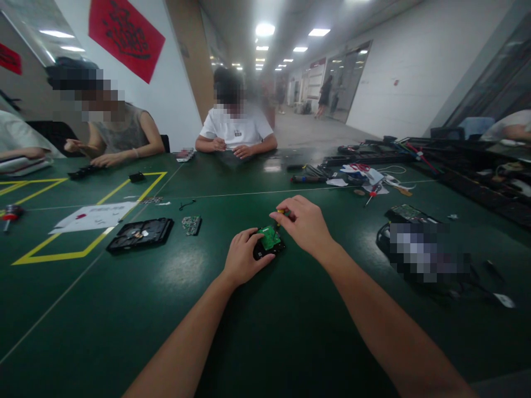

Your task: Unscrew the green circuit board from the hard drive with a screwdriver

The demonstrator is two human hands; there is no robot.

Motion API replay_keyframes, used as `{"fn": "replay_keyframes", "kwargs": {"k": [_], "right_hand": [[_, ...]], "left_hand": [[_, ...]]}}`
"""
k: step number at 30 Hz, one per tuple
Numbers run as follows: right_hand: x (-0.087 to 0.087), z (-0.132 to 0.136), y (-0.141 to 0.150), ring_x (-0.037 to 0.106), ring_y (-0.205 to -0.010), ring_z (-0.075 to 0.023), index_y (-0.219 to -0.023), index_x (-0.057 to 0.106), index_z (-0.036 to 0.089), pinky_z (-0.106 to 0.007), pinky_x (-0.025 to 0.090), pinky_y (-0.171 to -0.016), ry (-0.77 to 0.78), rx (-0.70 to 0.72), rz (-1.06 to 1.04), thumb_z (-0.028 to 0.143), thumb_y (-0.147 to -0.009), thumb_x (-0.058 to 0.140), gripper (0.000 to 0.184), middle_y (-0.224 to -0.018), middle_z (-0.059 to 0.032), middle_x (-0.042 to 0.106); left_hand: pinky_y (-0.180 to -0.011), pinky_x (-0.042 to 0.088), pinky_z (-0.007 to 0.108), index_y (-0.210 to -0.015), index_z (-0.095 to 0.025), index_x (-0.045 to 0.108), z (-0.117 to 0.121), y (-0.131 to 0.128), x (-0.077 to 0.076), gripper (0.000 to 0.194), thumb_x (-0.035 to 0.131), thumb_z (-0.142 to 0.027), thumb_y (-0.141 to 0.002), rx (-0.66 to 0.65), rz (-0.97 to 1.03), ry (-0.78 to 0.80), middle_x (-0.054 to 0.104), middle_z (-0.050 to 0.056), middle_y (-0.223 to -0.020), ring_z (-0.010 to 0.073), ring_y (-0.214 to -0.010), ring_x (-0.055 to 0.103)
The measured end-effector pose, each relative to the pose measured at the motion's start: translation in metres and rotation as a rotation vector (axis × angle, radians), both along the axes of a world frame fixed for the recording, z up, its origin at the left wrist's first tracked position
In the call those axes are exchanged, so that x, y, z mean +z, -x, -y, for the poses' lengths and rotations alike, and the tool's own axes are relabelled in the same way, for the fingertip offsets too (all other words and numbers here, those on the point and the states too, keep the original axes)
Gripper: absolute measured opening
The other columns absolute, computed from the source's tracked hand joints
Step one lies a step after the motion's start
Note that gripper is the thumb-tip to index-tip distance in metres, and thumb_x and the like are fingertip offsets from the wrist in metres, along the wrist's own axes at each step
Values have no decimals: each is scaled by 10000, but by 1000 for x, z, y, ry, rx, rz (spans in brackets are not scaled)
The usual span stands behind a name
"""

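Observation:
A small black hard drive (269,247) with a green circuit board (270,236) on top lies on the green table (257,331). My left hand (243,257) rests on its left side, fingers wrapped round its edge. My right hand (302,224) is closed in a pinch on a small screwdriver with a yellow handle (281,212), its tip pointing down at the board's far right corner.
An opened black drive (141,233) and a loose circuit board (191,224) lie to the left by yellow floor-tape lines. Paper sheets (95,215), tools and cables (365,177) and a blurred dark pile (423,249) lie around. Two other people sit across the table.

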State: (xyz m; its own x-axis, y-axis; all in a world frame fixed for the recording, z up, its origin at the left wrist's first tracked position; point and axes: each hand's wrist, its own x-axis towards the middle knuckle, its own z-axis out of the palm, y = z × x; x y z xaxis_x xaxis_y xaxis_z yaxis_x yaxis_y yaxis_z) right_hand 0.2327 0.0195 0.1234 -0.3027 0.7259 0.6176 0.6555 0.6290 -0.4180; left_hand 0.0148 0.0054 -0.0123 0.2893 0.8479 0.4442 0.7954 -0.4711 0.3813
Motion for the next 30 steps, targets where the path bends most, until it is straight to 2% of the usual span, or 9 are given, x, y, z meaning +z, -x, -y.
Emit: {"fn": "replay_keyframes", "kwargs": {"k": [3, 5, 8, 14, 21, 26, 30], "right_hand": [[1, 0, -2, 651, -831, -197, -953, 732, 207, -337, 502, -761, -3, -16, 4, 314, -963, 697, 113, -956, -64, 710], [1, 0, -2, 675, -905, -199, -1005, 746, 208, -343, 519, -824, -2, 48, -15, 225, -968, 667, 88, -1013, -66, 733], [0, 1, -1, 693, -969, -192, -1071, 758, 219, -339, 538, -867, 30, 135, -61, 147, -956, 638, 181, -1088, -62, 743], [-3, 0, 1, 688, -808, -178, -1000, 788, 240, -340, 552, -769, 93, 106, -107, 309, -952, 705, 118, -1020, -60, 717], [-2, 2, 1, 730, -798, -186, -1169, 709, 237, -333, 546, -753, 167, 98, -101, 232, -982, 633, 202, -1019, -45, 774], [-1, 2, 0, 726, -848, -196, -1162, 700, 241, -352, 548, -794, 140, 127, -65, 197, -981, 602, 211, -1077, -51, 766], [-2, 0, 0, 690, -889, -209, -1073, 711, 230, -360, 547, -786, 67, 100, -60, 238, -973, 626, 132, -1117, -81, 713]], "left_hand": [[-1120, 437, 565, -1327, -264, 635, 0, 0, 0, 610, 786, -570, -821, -5, 6, -3, 586, 111, -1419, 360, -1316, 542], [-1120, 437, 567, -1325, -266, 637, 0, 1, -1, 608, 787, -570, -820, -3, 11, -2, 586, 111, -1418, 361, -1316, 542], [-1117, 439, 569, -1317, -261, 643, -1, 0, -1, 610, 783, -584, -819, 3, 9, 4, 585, 116, -1418, 363, -1312, 543], [-1116, 442, 566, -1329, -258, 641, 1, -1, 2, 634, 773, -611, -819, 13, -6, 15, 590, 122, -1410, 364, -1313, 542], [-1122, 440, 556, -1329, -253, 640, 2, -1, 4, 634, 772, -610, -821, 10, 3, 21, 586, 119, -1420, 358, -1317, 542], [-1127, 437, 558, -1333, -263, 639, 2, -1, 5, 633, 784, -595, -814, 10, 12, 26, 589, 114, -1417, 359, -1320, 542], [-1128, 431, 569, -1333, -263, 641, 2, -1, 5, 633, 794, -584, -809, 12, 19, 33, 592, 116, -1414, 365, -1324, 538]]}}
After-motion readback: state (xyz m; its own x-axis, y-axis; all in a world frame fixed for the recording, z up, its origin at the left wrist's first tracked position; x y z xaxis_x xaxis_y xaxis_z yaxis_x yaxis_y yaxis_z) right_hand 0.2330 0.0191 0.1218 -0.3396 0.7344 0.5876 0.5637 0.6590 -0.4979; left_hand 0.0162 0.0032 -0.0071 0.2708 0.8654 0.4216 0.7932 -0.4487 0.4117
